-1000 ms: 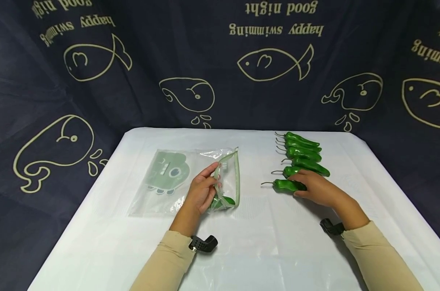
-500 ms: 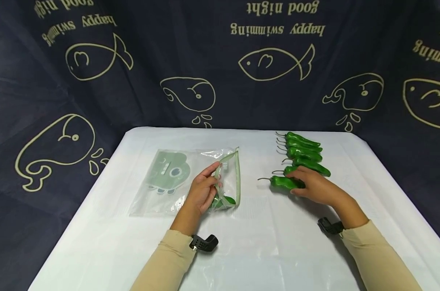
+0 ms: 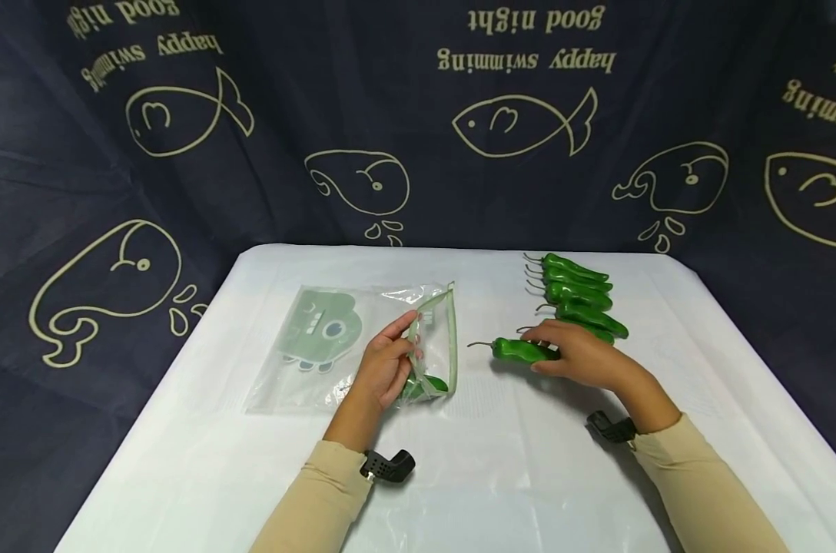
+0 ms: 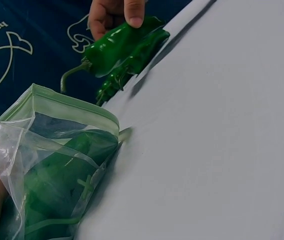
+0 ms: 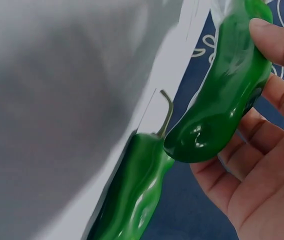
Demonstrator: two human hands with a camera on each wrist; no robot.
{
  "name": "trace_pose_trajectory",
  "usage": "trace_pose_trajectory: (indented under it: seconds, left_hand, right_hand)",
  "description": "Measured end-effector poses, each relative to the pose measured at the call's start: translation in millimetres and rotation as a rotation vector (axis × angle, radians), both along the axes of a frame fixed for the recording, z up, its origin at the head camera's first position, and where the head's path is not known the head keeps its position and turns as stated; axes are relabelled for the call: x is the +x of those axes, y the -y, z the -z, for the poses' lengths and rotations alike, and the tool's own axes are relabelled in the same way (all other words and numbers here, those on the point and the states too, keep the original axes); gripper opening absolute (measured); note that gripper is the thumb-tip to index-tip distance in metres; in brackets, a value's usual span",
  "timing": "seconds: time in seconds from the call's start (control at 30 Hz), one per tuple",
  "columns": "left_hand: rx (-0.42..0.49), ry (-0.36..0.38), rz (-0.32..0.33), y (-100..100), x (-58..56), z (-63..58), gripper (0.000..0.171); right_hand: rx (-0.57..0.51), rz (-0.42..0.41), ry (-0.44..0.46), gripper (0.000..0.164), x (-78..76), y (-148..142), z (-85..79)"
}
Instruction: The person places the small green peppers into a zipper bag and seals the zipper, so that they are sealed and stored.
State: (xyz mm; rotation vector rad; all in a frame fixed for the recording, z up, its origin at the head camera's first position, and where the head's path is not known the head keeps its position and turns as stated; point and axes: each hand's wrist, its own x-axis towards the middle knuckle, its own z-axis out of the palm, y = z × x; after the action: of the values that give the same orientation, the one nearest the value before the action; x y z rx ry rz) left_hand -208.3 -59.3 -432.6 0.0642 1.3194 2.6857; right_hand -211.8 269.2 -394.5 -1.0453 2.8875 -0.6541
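Observation:
My left hand [image 3: 385,359] grips the rim of a clear zip bag [image 3: 383,299] with a green edge, so its mouth gapes to the right. Inside, near the mouth, lies a green pepper [image 3: 432,383], seen through the plastic in the left wrist view. A long green pepper [image 3: 518,350] is pinched between the thumb and fingers of my right hand [image 3: 577,355], its stem pointing left toward the bag. The right wrist view shows this held pepper [image 5: 227,85] lifted above the table, with another pepper [image 5: 137,185] behind it.
Several green peppers [image 3: 575,292] lie in a column at the back right of the white table [image 3: 473,476], stems to the left. One is partly covered by my right hand. A dark curtain [image 3: 418,115] with fish and whale drawings hangs behind the table.
My right hand has taken the nearest pepper from the column and carried it left toward the bag. The left hand and bag have stayed in place.

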Motion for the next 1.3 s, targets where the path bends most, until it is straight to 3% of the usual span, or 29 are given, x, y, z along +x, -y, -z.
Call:
trace_pose_trajectory:
  seconds: [0.43,0.83,1.3]
  left_hand:
    - [0.015,-0.006,-0.009,-1,-0.8,1.6,0.059]
    - [0.014,0.006,-0.007,1,0.5,0.8,0.06]
    - [0.005,0.009,-0.013,0,-1.5,1.2,0.058]
  right_hand:
    - [-0.015,-0.108,0.039,0.037,-6.4,29,0.3]
    - [0.03,-0.149,0.07,0.037,-8.9,65,2.2]
    - [0.001,-0.177,0.076,0.031,-11.7,86,6.5]
